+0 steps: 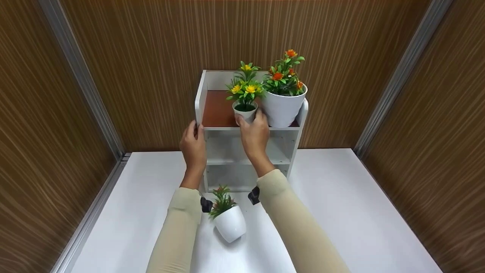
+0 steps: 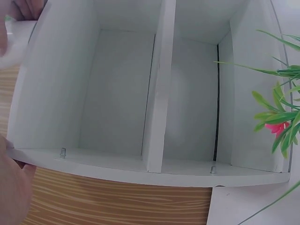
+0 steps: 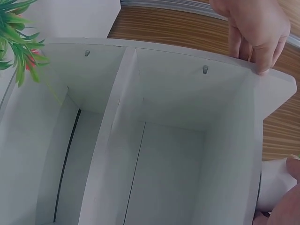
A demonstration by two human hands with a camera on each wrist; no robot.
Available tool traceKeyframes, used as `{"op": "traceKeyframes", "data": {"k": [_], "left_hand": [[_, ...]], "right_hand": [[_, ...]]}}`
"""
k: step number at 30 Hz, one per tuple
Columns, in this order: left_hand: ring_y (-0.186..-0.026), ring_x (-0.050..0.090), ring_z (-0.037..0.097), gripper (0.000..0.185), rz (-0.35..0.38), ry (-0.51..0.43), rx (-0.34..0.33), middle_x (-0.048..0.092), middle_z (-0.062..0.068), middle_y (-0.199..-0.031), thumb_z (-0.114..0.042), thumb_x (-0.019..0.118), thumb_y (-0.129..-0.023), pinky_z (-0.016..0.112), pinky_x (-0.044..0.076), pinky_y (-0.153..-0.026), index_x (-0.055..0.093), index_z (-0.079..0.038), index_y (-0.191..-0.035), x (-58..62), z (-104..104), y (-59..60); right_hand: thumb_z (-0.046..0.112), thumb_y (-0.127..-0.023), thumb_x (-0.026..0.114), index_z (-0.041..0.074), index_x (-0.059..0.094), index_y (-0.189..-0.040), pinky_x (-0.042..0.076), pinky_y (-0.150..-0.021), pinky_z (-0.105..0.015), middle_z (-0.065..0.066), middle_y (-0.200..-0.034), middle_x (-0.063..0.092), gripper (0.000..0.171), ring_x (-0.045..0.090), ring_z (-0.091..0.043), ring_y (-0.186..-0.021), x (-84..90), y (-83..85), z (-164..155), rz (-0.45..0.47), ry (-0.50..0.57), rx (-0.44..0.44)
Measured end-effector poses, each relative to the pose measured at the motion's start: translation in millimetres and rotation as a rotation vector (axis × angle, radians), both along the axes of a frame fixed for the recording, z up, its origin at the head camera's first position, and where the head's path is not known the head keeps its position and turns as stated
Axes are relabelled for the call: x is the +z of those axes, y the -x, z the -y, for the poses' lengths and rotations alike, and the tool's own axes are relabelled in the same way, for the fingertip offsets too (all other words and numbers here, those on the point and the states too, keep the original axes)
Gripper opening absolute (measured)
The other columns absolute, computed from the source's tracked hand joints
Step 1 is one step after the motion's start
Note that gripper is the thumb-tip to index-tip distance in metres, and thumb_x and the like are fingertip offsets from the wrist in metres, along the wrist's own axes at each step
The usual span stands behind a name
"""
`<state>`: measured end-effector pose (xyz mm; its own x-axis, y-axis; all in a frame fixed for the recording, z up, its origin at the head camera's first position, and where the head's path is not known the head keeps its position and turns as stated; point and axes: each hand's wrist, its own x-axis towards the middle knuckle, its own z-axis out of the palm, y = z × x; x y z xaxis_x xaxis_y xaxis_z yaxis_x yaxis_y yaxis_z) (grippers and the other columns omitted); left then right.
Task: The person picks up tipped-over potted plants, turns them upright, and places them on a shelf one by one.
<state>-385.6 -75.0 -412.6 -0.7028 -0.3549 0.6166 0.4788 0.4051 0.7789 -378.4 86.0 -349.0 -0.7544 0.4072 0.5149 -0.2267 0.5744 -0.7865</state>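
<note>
From the head camera, a small white wooden shelf unit with a brown top board (image 1: 218,110) stands at the back of the white bench (image 1: 341,212), against a brown wood-grain wall (image 1: 151,57). The right hand (image 1: 254,133) reaches up to the top board and its grip is curled round a small white pot of yellow artificial flowers (image 1: 245,99), which stands on that board near the front edge. Just beside it, to the right and touching or nearly so, stands a larger white pot of orange artificial flowers (image 1: 282,102). The left hand (image 1: 193,144) rests on the front left corner of the shelf unit, fingers laid over the edge — pressing rather than clasping, as far as can be told. Between the two beige sleeves, a white pot with a green plant (image 1: 228,222) lies tipped on the bench.

From the left wrist camera, the shelf unit's white compartments (image 2: 122,93) fill the frame, with green leaves and a pink bloom (image 2: 276,126) at the right edge. Part of the left hand shows at the lower left corner; its grip cannot be judged here.

From the right wrist camera, the left hand's fingertips (image 3: 262,51) lie over the shelf unit's upper corner, and a bit of white pot (image 3: 276,183) shows at the lower right — held against the right hand.
</note>
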Motion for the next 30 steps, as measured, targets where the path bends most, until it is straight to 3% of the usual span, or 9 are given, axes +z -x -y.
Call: {"op": "traceKeyframes", "data": {"k": [19,30], "left_hand": [[-0.116,0.065,0.025,0.037,-0.016,0.008,0.012,0.067,0.016,-0.125,-0.022,0.056,-0.105,0.036,0.056,-0.095,0.06,-0.001,-0.136,0.5,-0.9,0.2],[-0.113,0.066,0.024,0.035,-0.04,0.027,0.045,0.068,0.016,-0.121,-0.022,0.056,-0.105,0.034,0.056,-0.093,0.062,-0.001,-0.132,0.7,-2.7,0.9]], "right_hand": [[0.032,-0.089,0.079,0.009,0.045,-0.151,0.045,-0.109,-0.045,-0.015,-0.136,0.06,0.074,0.058,-0.029,-0.126,-4.2,7.8,-3.1,-0.017,-0.02,0.029],[0.036,-0.088,0.079,0.003,0.057,-0.137,0.049,-0.104,-0.046,-0.016,-0.127,0.065,0.063,0.062,-0.03,-0.118,-1.0,7.0,-0.7,0.002,-0.039,0.057]]}}
